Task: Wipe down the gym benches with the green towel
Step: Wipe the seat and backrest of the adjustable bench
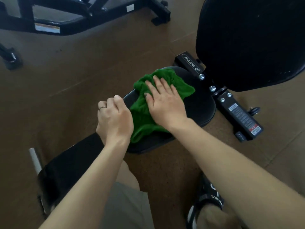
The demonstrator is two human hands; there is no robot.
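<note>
A crumpled green towel point(143, 111) lies on the black padded seat point(201, 106) of a gym bench. My right hand point(165, 101) presses flat on the towel with straight, spread fingers. My left hand point(113, 118) grips the seat's left edge with curled fingers, a ring on one finger. The bench's raised black backrest point(250, 40) stands at the upper right. Part of the towel is hidden under my right palm.
The bench's black frame with warning labels point(239, 113) lies on the brown floor to the right. Another black pad point(69, 164) sits at the lower left. A second machine's black frame point(82, 15) crosses the top left. My knee and sandalled foot point(209, 202) are below.
</note>
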